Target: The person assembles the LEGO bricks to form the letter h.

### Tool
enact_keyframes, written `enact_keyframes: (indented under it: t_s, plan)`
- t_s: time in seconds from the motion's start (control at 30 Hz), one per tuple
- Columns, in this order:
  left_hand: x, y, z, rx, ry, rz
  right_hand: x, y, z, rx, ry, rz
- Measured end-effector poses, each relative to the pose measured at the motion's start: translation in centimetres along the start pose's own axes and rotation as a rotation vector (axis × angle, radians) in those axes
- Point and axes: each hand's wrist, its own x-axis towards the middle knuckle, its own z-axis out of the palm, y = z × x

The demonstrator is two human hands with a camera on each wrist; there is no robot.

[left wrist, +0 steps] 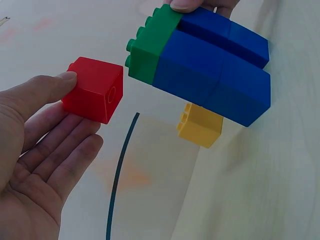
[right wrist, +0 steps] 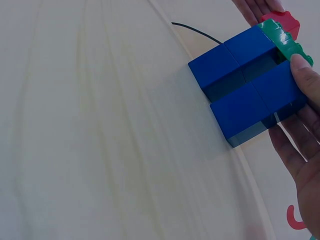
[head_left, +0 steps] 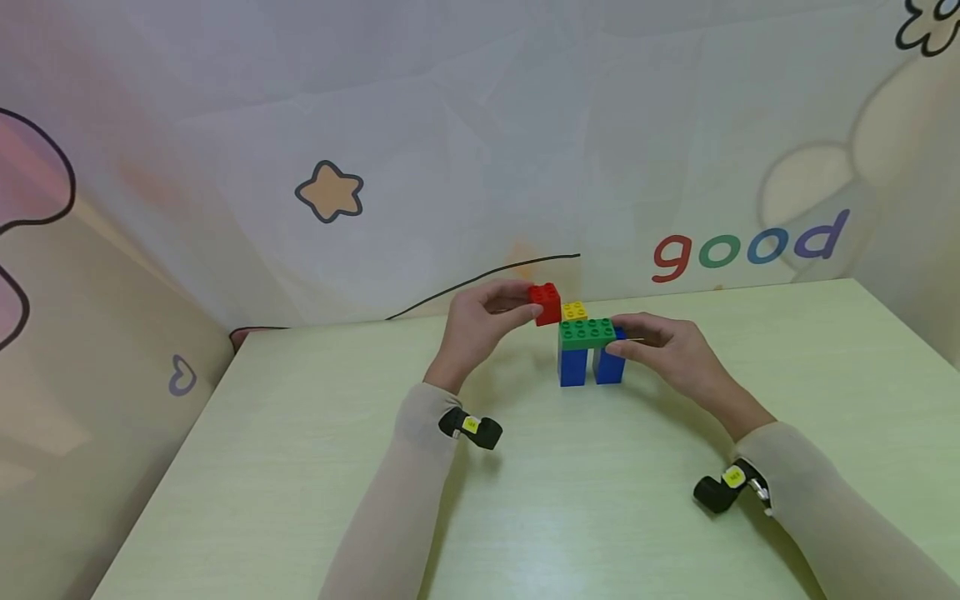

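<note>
My left hand (head_left: 480, 325) pinches a red toy building brick (head_left: 545, 305) between thumb and fingers, raised to the left of a small bridge-shaped stack. Two blue brick columns (head_left: 573, 368) stand side by side with a gap between them, each made of two bricks. A long green studded brick (head_left: 587, 335) spans their tops. With thumb in front and fingers behind, my right hand (head_left: 678, 354) holds the right column near its top. Behind the stack sits a yellow brick (left wrist: 202, 125), partly hidden by the blue bricks in the left wrist view.
The stack stands on a pale wood-grain table (head_left: 525, 517), toward its back edge. Just behind rises a printed backdrop (head_left: 465, 167) with a star and coloured letters. Each wrist wears a small black camera (head_left: 471, 427) over a light sleeve (head_left: 397, 500).
</note>
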Motion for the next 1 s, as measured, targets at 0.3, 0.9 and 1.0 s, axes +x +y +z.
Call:
enact_keyframes:
  t_s: [0.3,0.9,1.0]
  plan:
    - [1.2,-2.1,0.4,-0.016,-0.017,0.048,0.1,0.1,0.0,-0.011,0.002,0.002]
    - [-0.5,1.7,1.6,0.045,-0.096,0.028,0.0,0.1,0.0,-0.011,0.0,0.002]
    - [-0.5,1.7,1.7,0.039,-0.102,0.028,0.0,0.0,0.0,-0.012,-0.001,0.004]
